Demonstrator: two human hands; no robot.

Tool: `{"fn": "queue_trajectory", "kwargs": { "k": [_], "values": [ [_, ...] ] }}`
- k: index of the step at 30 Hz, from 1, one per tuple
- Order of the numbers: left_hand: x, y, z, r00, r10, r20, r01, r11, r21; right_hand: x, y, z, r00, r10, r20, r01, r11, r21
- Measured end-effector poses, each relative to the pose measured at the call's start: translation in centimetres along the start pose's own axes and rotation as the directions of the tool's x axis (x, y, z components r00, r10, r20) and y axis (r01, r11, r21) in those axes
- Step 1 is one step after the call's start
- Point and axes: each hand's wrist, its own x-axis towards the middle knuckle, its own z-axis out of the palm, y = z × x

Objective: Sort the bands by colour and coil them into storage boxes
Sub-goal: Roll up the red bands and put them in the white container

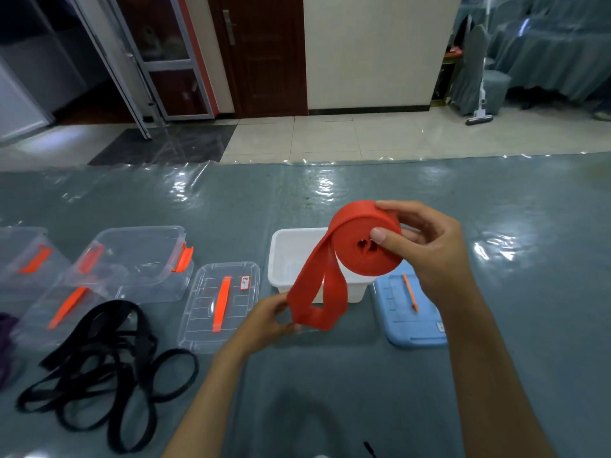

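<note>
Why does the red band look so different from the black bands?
The red band is mostly wound into a tight coil, with only a loop end hanging loose; the black bands lie uncoiled in a tangled heap. The red band is held up over the white box, the right hand gripping the coil and the left hand holding the loose end; the black bands rest on the table, untouched. Both are flat loops.

Two bare forearms, no sleeves in view; left hand (271,317) and right hand (426,246) ungloved; no rings, watch or markings visible.
</note>
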Motion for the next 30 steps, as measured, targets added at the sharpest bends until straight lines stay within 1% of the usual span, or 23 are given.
{"fn": "queue_trajectory", "kwargs": {
  "k": [2, 4, 7, 9, 11, 13, 14, 17, 20, 22, 24, 26, 28, 30],
  "values": [
    [-0.2, -0.1, 0.3, 0.999, -0.019, -0.033, 0.017, 0.998, -0.058, 0.0, 0.1, -0.2, 1.000, 0.005, 0.001, -0.005, 1.000, 0.013],
    [-0.3, -0.2, 0.4, 0.997, -0.055, -0.056, 0.051, 0.996, -0.078, 0.1, 0.2, -0.4, 1.000, 0.005, -0.007, -0.005, 1.000, 0.014],
    [-0.3, -0.5, 0.5, 0.975, -0.126, -0.183, 0.107, 0.988, -0.107, 0.3, 0.4, -0.9, 0.999, 0.003, -0.039, -0.003, 1.000, 0.002],
    [-0.3, -0.6, 0.7, 0.929, -0.217, -0.299, 0.168, 0.969, -0.179, 0.5, 0.6, -1.4, 0.998, 0.008, -0.069, -0.008, 1.000, -0.009],
    [-0.3, -0.6, 0.7, 0.862, -0.301, -0.407, 0.212, 0.945, -0.250, 0.6, 0.7, -1.8, 0.996, 0.009, -0.090, -0.011, 1.000, -0.021],
    [-0.4, -0.6, 0.8, 0.795, -0.335, -0.505, 0.225, 0.937, -0.266, 0.7, 0.9, -2.1, 0.996, 0.011, -0.089, -0.014, 0.999, -0.034],
    [-0.4, -0.6, 0.8, 0.773, -0.339, -0.536, 0.226, 0.937, -0.266, 0.8, 1.0, -2.1, 0.997, 0.011, -0.079, -0.015, 0.999, -0.046],
    [-0.4, -0.7, 0.9, 0.743, -0.332, -0.581, 0.260, 0.943, -0.206, 1.0, 1.6, -1.6, 0.999, 0.014, -0.048, -0.018, 0.996, -0.093],
    [-0.6, -1.5, 0.9, 0.671, -0.363, -0.646, 0.310, 0.929, -0.200, 1.2, 1.9, -1.1, 0.999, 0.013, -0.030, -0.015, 0.997, -0.071],
    [-0.7, -2.1, 1.0, 0.675, -0.371, -0.638, 0.359, 0.920, -0.155, 1.3, 1.9, -1.0, 1.000, 0.011, -0.018, -0.013, 0.997, -0.075],
    [-0.9, -2.3, 1.2, 0.697, -0.417, -0.583, 0.393, 0.903, -0.175, 1.5, 2.0, -1.0, 1.000, 0.010, -0.011, -0.011, 0.996, -0.094],
    [-1.0, -2.2, 1.1, 0.737, -0.469, -0.487, 0.436, 0.880, -0.188, 1.6, 2.1, -0.9, 1.000, 0.012, 0.005, -0.011, 0.993, -0.116],
    [-1.3, -1.6, 0.4, 0.779, -0.515, -0.358, 0.490, 0.856, -0.164, 1.6, 2.2, -0.7, 0.999, 0.017, 0.028, -0.013, 0.991, -0.134],
    [-1.5, -0.1, -0.8, 0.798, -0.558, -0.229, 0.555, 0.828, -0.084, 1.6, 2.1, -0.4, 0.998, 0.024, 0.049, -0.017, 0.989, -0.146]
  ]
}}
